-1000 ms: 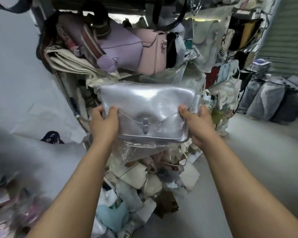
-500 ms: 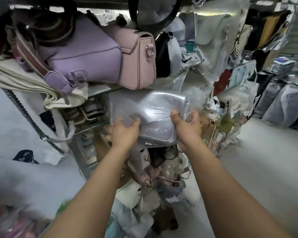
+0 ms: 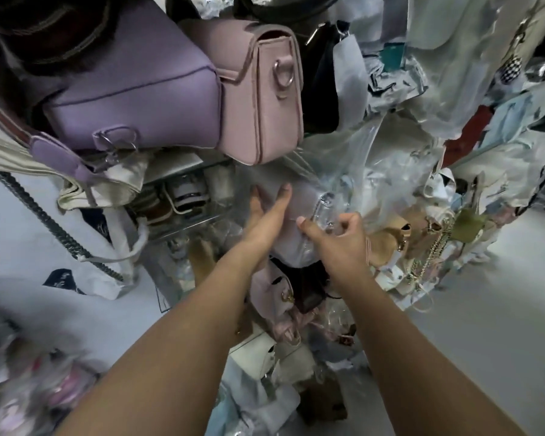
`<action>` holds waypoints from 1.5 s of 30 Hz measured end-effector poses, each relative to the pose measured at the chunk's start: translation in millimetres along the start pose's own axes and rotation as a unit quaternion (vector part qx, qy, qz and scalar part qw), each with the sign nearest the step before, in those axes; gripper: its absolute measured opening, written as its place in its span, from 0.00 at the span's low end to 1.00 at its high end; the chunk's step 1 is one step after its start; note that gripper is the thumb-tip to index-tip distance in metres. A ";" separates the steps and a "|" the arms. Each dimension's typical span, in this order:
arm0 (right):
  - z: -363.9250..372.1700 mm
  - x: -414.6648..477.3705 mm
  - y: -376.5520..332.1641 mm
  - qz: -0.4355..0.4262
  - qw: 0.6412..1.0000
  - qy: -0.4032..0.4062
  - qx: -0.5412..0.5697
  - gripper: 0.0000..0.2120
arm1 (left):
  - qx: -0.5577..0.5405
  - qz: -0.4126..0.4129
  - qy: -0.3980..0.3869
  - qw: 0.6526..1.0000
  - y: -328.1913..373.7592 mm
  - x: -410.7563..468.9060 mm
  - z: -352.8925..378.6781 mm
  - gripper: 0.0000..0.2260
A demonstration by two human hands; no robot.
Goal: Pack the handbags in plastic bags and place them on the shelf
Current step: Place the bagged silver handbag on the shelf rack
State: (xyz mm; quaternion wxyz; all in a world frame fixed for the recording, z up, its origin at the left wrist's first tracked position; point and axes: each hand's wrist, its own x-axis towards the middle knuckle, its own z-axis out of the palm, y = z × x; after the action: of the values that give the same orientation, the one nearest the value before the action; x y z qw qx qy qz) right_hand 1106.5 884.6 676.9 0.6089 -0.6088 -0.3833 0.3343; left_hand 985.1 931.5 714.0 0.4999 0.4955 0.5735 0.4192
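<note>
The silver handbag (image 3: 291, 243), already inside its clear plastic bag (image 3: 323, 202), sits partway into a crowded slot of the shelf (image 3: 180, 163), directly under both hands. The left grip (image 3: 266, 215) is released: its fingers lie straight and flat against the wrapped face of the bag, pressing it inward. The right grip (image 3: 335, 239) is clenched, thumb and curled fingers seeming to pinch the plastic at the bag's near right end, though how much of the bag itself they hold cannot be told. Just above the left grip a pink handbag (image 3: 261, 89) overhangs the slot, with a lilac handbag (image 3: 132, 89) beside it, farther to the left. Just to the right of the right grip lies a tan bag (image 3: 387, 243) among loose wrapped stock, and below both grips more bags are heaped. The step in hand looks like seating the packed bag, and it is nearly done. To do it well, the flat left palm should push evenly along the bag's long face while the right grip steers the end in and tucks the loose plastic so it does not snag. The push should stay low, since lifting could nudge the pink handbag off its perch. Let go only once the bag rests without leaning outward.
</note>
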 end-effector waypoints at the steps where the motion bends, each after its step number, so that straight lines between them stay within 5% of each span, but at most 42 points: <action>1: -0.6 3.3 0.6 -0.022 1.000 0.001 -0.019 0.28 | -0.017 0.001 -0.002 1.000 -1.5 5.3 0.8 0.54; 12: -5.1 25.6 0.7 -0.054 0.994 -0.015 -0.094 0.28 | -0.057 0.030 -0.025 0.998 -3.8 32.6 16.9 0.56; 19: -18.4 7.0 11.7 -0.126 0.986 0.008 -0.107 0.36 | -0.010 0.048 0.061 0.997 -6.5 23.8 17.1 0.47; 23: -18.8 -7.9 3.7 -0.275 0.940 0.144 -0.144 0.22 | 0.114 0.034 0.126 0.985 -10.1 1.8 5.7 0.44; 25: -10.7 -17.0 -3.6 -0.309 0.931 0.133 -0.140 0.17 | 0.130 0.068 0.150 0.978 -16.3 -13.7 -7.2 0.39; 29: 20.9 -50.2 -11.8 -0.327 0.936 0.014 -0.127 0.16 | 0.192 0.180 0.198 0.944 -33.8 -62.6 -66.9 0.27; 33: 66.7 -107.7 -19.1 -0.269 0.933 -0.199 -0.135 0.24 | 0.250 0.202 0.223 0.920 -64.2 -146.8 -163.6 0.16; 37: 126.8 -201.0 -29.3 -0.241 0.867 -0.408 -0.156 0.31 | 0.266 0.165 0.278 0.908 -97.8 -260.8 -272.6 0.17; 45: 229.9 -436.4 -36.1 -0.300 0.735 -0.585 -0.167 0.31 | 0.341 0.058 0.388 0.854 -164.8 -495.7 -432.5 0.18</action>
State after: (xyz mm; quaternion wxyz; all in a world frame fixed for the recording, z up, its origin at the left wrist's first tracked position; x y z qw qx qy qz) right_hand 692.7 613.6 678.7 0.2220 -0.2380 -0.8764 0.3550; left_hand 537.5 422.4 695.8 0.0111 0.4639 0.7984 0.3836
